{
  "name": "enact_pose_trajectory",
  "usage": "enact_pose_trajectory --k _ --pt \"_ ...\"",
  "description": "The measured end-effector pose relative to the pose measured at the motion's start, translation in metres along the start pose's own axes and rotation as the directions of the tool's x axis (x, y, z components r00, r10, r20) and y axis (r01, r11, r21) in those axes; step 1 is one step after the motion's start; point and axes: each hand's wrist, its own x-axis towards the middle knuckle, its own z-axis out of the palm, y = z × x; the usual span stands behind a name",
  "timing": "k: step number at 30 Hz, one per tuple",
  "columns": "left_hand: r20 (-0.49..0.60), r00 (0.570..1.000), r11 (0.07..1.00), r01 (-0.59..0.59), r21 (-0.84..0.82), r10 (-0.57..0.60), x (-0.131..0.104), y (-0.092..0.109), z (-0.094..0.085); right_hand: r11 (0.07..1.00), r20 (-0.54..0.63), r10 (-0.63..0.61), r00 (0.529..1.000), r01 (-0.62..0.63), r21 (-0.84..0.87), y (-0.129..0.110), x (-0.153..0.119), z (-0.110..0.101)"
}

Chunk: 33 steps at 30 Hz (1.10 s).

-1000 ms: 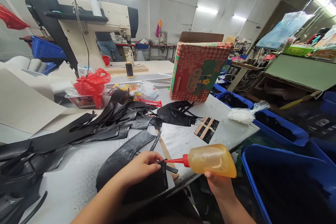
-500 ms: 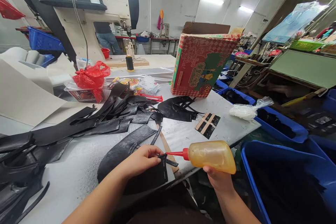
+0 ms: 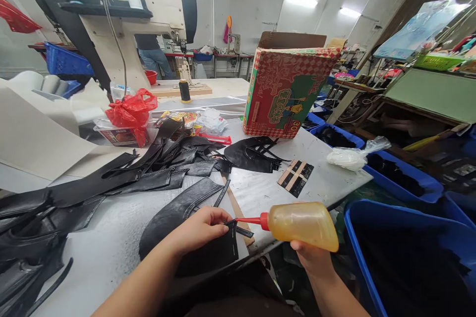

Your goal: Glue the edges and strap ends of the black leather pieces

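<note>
A black leather piece (image 3: 167, 215) with narrow straps lies at the front edge of the table. My left hand (image 3: 206, 227) pinches a strap at its right end between thumb and fingers. My right hand (image 3: 312, 255) is closed round a glue bottle (image 3: 303, 225) from below, tilted nearly level; its fingers are mostly hidden behind it. The bottle is see-through with yellowish liquid inside, and its red pointed nozzle (image 3: 249, 220) meets the strap beside my left fingertips. Another black leather piece (image 3: 247, 154) rests farther back.
Black leather pieces (image 3: 156, 178) are heaped along the left. Behind stand a red cardboard box (image 3: 284, 94), a thread spool (image 3: 184, 91) and a sewing machine (image 3: 159, 7). A small striped board (image 3: 295, 178) lies on the right. Blue bins (image 3: 349, 237) stand beyond the table's right edge.
The view has shifted very slightly. The glue bottle has tipped a little, its base end lower; the nozzle stays at the strap and both hands keep their hold.
</note>
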Motion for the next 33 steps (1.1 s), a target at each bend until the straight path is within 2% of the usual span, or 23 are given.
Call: enact_pose_trajectory --k 4,6,11,17,25,28,31,33 --pt "0.021 0.999 0.999 -0.034 -0.010 0.034 0.001 -0.004 -0.001 0.999 0.124 0.014 0.992 -0.009 -0.043 0.013 0.003 -0.013" --pt "0.027 0.998 0.999 -0.050 -0.022 0.050 0.002 -0.006 -0.001 0.999 0.146 0.023 0.989 -0.016 -0.047 0.015 0.003 -0.016" --pt "0.032 0.999 0.998 -0.034 -0.059 0.036 0.005 -0.010 0.000 0.998 0.146 0.062 0.987 -0.060 -0.020 0.013 0.004 -0.015" --pt "0.032 0.999 0.999 -0.036 -0.008 0.036 0.006 -0.014 -0.001 0.991 0.172 0.136 0.976 -0.134 -0.022 0.013 0.003 -0.018" --pt "0.021 0.999 0.999 -0.025 -0.029 0.026 0.005 -0.008 -0.001 0.978 0.138 0.202 0.970 -0.207 0.018 0.013 -0.001 -0.022" --pt "0.011 1.000 0.999 -0.011 -0.034 0.012 0.004 -0.005 0.002 0.965 0.175 0.248 0.953 -0.258 0.035 0.012 -0.004 -0.026" --pt "0.010 1.000 0.998 -0.011 0.063 0.010 -0.003 0.002 0.000 0.960 0.187 0.245 0.951 -0.265 0.090 0.009 0.001 -0.031" --pt "-0.013 1.000 0.985 -0.020 0.172 0.023 -0.008 0.008 -0.007 0.960 0.131 0.208 0.969 -0.228 0.163 0.005 0.011 -0.034"
